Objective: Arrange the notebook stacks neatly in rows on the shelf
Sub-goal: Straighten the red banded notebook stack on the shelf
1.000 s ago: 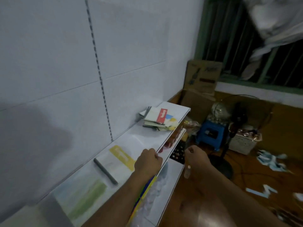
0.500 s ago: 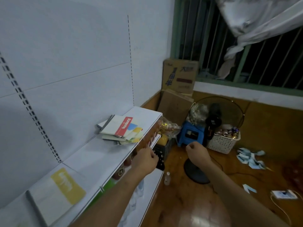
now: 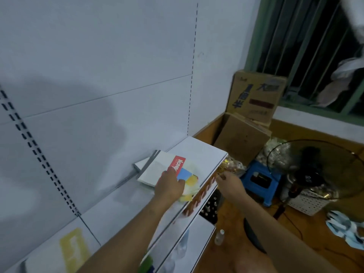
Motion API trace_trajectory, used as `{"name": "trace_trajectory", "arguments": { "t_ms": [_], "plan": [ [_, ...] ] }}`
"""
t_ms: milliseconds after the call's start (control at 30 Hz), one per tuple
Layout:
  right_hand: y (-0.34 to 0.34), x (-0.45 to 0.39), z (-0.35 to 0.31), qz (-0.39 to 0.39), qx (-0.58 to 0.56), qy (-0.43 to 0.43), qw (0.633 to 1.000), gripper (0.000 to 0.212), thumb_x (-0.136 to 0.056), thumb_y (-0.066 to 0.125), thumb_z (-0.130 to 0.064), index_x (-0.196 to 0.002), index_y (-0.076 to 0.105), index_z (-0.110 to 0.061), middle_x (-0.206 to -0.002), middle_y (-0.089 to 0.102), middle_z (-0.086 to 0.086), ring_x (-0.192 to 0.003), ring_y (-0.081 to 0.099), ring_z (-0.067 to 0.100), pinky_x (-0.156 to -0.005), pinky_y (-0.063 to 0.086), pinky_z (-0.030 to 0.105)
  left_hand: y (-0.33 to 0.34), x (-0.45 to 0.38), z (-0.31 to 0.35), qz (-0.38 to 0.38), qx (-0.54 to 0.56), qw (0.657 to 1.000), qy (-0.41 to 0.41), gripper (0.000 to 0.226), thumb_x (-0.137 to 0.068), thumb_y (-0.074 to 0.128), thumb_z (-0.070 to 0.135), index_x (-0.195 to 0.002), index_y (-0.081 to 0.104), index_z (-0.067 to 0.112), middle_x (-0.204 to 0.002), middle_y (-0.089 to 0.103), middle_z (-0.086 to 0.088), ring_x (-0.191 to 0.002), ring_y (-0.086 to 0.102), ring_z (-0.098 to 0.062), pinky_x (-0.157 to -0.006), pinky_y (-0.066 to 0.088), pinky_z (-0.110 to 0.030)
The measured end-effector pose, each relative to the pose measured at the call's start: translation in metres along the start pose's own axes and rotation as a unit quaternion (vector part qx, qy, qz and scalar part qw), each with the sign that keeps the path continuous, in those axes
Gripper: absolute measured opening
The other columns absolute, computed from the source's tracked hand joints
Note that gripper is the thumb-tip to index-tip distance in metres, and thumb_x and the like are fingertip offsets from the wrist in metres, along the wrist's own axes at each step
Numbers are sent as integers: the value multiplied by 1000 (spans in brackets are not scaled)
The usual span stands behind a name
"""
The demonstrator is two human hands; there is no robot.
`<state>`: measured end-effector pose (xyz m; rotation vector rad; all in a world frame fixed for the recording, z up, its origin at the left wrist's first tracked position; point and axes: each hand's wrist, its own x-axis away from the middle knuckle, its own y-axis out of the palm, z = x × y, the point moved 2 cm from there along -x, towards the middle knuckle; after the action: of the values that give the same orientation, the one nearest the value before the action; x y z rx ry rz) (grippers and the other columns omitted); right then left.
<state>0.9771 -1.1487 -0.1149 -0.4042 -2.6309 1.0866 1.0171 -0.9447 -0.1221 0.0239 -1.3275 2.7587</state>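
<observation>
So the top shelf (image 3: 118,209) ran along the white wall, and the messy notebook stack (image 3: 167,172) sat near its far end, fanned out crooked. My left hand (image 3: 170,187) was resting on the stack, fingers hidden so couldn't tell the grip. Right hand (image 3: 229,182) hovered off the shelf edge, loosely curled, holding nothing. Looked like the squaring-up step; next I'd need both hands on the stack's sides.

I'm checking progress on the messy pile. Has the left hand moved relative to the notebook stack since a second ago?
Yes. The left hand has moved forward along the shelf, from its front edge onto the notebook stack.
</observation>
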Motion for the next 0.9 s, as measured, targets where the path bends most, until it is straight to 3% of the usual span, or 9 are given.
{"name": "trace_trajectory", "arguments": {
  "t_ms": [100,200,367,500,567,667,767,900],
  "plan": [
    [28,-30,-28,-38,-21,-15,999,25,-94,46,-28,-72,53,-19,-69,57,-1,-63,53,16,-54,40,28,-16,-38,-23,48,-42,997,-43,41,-89,54,33,-124,46,12,-123,53,-11,-115,50,-29,-91,48,-44],
    [59,-51,-47,-88,-59,-5,994,22,-94,47,-29,-97,63,-15,-92,67,5,-81,64,23,-68,53,36,-30,-60,-52,93,-107,984,-110,40,-89,49,33,-123,47,12,-126,51,-12,-120,46,-29,-89,47,-43],
    [98,-77,-66,-128,-43,-19,991,35,-95,50,-30,-124,58,-13,-125,60,8,-102,60,23,-83,46,30,-33,-73,-90,63,-83,977,-188,59,-92,53,40,-138,38,7,-128,55,-11,-118,53,-30,-95,48,-45],
    [116,-86,-75,-138,-12,-22,990,31,-94,49,-31,-119,54,-14,-120,62,7,-101,60,23,-89,49,35,-34,-69,-90,69,-50,977,-194,57,-87,63,40,-133,45,13,-119,63,-5,-110,60,-26,-90,51,-41],
    [121,-91,-78,-144,-8,-18,989,37,-93,51,-33,-122,48,-11,-120,60,9,-102,60,25,-81,49,34,-36,-67,-84,76,-44,977,-194,51,-85,65,37,-126,49,12,-115,65,-5,-106,62,-26,-85,52,-35],
    [125,-97,-79,-149,-40,7,988,37,-92,54,-31,-118,45,-6,-114,61,13,-90,60,24,-69,49,33,-35,-60,-77,20,83,979,-186,39,-87,65,24,-119,58,2,-114,66,-14,-100,64,-28,-83,54,-35],
    [127,-101,-78,-151,-33,-11,988,32,-93,51,-30,-108,52,-1,-105,64,16,-77,57,22,-59,41,27,-37,-40,-68,-26,237,953,-186,32,-94,54,17,-124,55,6,-116,63,-16,-90,62,-23,-68,54,-31],
    [139,-93,-95,-137,-69,-78,985,34,-94,42,-32,-95,58,-2,-90,65,16,-73,60,25,-66,48,33,-46,-4,-62,27,383,906,-179,27,-97,45,12,-124,50,10,-109,63,-11,-85,64,-18,-60,59,-30]
  ]
}}
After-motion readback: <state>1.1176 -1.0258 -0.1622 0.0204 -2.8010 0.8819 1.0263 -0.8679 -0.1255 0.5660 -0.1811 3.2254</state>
